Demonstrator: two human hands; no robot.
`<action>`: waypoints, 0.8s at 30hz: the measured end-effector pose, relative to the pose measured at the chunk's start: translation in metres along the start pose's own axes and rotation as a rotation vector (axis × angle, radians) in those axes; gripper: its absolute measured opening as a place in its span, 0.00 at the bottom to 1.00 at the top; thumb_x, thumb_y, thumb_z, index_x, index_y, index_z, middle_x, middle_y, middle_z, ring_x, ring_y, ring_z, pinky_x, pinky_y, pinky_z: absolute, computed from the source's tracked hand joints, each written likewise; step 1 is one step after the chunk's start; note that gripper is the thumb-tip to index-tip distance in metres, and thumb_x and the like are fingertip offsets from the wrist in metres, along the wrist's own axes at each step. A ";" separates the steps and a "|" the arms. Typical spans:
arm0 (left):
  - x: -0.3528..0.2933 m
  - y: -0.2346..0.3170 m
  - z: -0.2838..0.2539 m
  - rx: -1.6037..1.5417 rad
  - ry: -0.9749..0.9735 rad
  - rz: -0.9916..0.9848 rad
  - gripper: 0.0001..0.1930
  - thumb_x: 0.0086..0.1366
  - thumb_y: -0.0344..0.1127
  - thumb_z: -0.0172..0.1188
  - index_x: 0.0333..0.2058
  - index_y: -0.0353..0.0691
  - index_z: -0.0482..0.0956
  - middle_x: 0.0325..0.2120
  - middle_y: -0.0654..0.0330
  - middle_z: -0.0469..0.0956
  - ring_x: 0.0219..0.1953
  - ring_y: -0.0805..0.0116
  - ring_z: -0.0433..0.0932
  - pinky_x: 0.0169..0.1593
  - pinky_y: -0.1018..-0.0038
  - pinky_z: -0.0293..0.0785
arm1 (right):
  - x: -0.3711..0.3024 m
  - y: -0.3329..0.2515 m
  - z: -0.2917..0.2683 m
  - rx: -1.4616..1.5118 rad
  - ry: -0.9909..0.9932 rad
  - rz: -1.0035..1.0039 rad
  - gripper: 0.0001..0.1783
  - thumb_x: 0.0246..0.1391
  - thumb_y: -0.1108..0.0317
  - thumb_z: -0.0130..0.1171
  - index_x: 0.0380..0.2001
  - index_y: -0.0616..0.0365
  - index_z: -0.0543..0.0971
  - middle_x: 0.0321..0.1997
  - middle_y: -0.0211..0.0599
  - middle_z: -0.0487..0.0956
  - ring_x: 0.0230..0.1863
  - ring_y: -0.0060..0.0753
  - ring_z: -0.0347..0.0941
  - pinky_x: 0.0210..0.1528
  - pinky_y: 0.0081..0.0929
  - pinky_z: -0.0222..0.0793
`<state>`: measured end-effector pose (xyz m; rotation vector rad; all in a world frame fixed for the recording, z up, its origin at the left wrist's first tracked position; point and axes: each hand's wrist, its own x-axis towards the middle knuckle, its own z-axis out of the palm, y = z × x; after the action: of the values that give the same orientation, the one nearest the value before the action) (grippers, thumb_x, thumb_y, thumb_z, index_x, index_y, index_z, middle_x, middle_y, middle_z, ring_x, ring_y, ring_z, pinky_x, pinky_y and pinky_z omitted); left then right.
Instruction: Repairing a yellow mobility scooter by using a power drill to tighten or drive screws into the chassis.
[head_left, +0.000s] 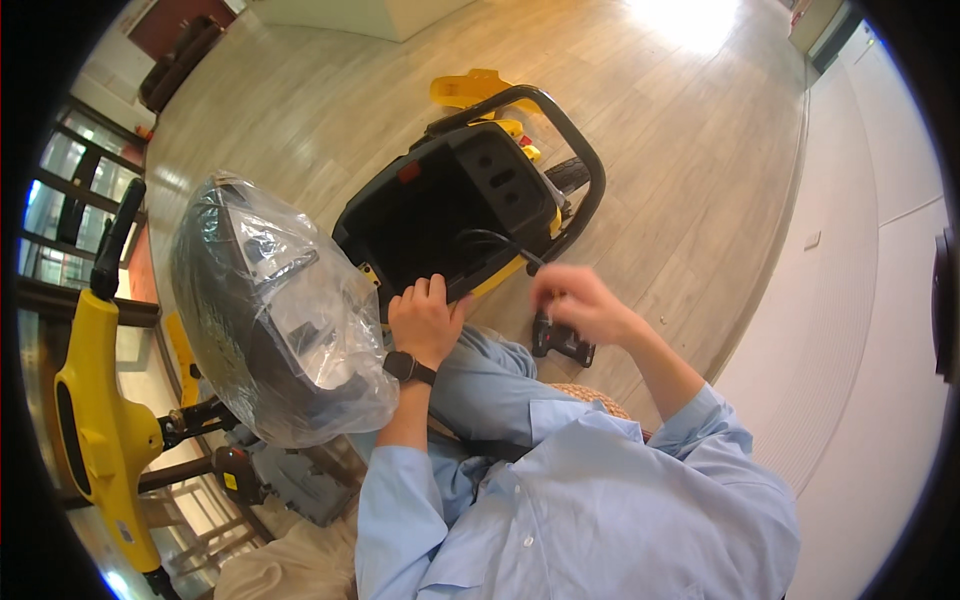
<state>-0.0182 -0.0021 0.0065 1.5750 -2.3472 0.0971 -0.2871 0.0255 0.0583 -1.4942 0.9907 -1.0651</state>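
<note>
By the cable (510, 244) slanting up-left, right hand (580, 303) blurs, grip unclear; left hand (424, 318) rests spread.

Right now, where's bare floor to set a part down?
Bare floor right of the black rail, up to the white wall; more between the yellow piece and pale block. Crowded: left, with bagged dark part and yellow handlebar; also around the right hand and black tool.

No wording or numbers can be read. A small pale label (124, 531) sits low on the yellow handlebar panel (103, 385), and a yellow label (231, 482) on a dark reddish rounded part (229, 461); the print on both is too small to make out.
</note>
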 end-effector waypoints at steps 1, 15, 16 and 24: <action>-0.001 -0.001 0.000 -0.015 -0.002 0.006 0.20 0.61 0.51 0.68 0.36 0.40 0.77 0.30 0.56 0.79 0.33 0.54 0.80 0.36 0.61 0.72 | -0.003 -0.006 0.004 -0.143 -0.236 -0.001 0.10 0.54 0.67 0.56 0.34 0.61 0.80 0.33 0.38 0.80 0.38 0.34 0.76 0.43 0.32 0.72; 0.004 -0.001 0.004 0.002 -0.005 -0.002 0.22 0.59 0.55 0.69 0.30 0.42 0.75 0.23 0.57 0.79 0.26 0.52 0.80 0.31 0.60 0.73 | 0.276 0.033 0.052 -1.386 -0.369 -0.488 0.26 0.62 0.45 0.59 0.51 0.54 0.76 0.46 0.41 0.83 0.55 0.44 0.78 0.61 0.40 0.67; 0.002 -0.005 0.003 0.006 -0.003 0.008 0.22 0.59 0.55 0.69 0.31 0.41 0.75 0.23 0.58 0.79 0.25 0.52 0.80 0.31 0.61 0.73 | 0.280 0.032 0.055 -1.365 -0.436 -0.466 0.26 0.63 0.45 0.58 0.50 0.55 0.75 0.43 0.41 0.83 0.51 0.46 0.79 0.58 0.42 0.69; 0.001 -0.011 -0.002 -0.022 -0.070 0.111 0.21 0.57 0.54 0.71 0.29 0.43 0.74 0.22 0.59 0.77 0.25 0.57 0.80 0.31 0.64 0.73 | 0.276 0.036 0.055 -1.311 -0.477 -0.354 0.27 0.64 0.41 0.55 0.48 0.56 0.76 0.41 0.43 0.85 0.50 0.48 0.81 0.53 0.43 0.72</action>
<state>-0.0082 -0.0068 0.0072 1.4605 -2.4800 0.0407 -0.1612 -0.2285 0.0540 -2.8777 1.1222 -0.0981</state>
